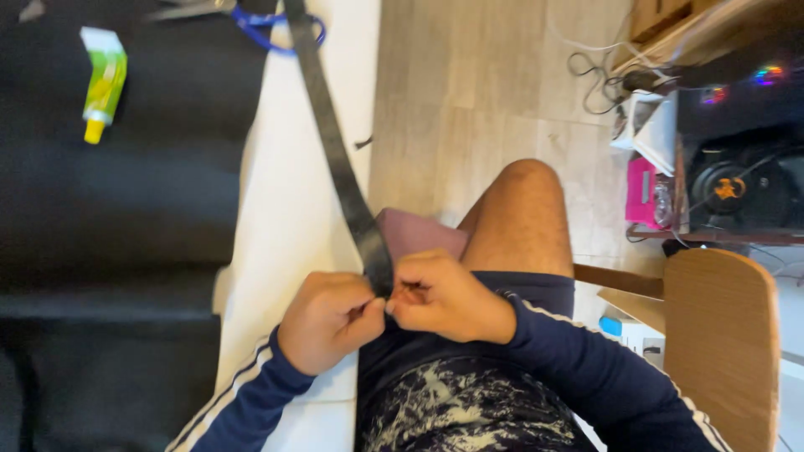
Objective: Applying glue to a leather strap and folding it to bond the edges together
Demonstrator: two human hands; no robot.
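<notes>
Left hand (pixel 328 316) and right hand (pixel 444 295), fingers closed, pinch the near end of a black strap (pixel 335 151) stretched across the white surface (pixel 285 209), keeping it taut.

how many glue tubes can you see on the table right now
1. A green-and-white glue tube with a yellow cap lies on the black mat, far up the table from both hands. Others may lie outside the view.
</notes>
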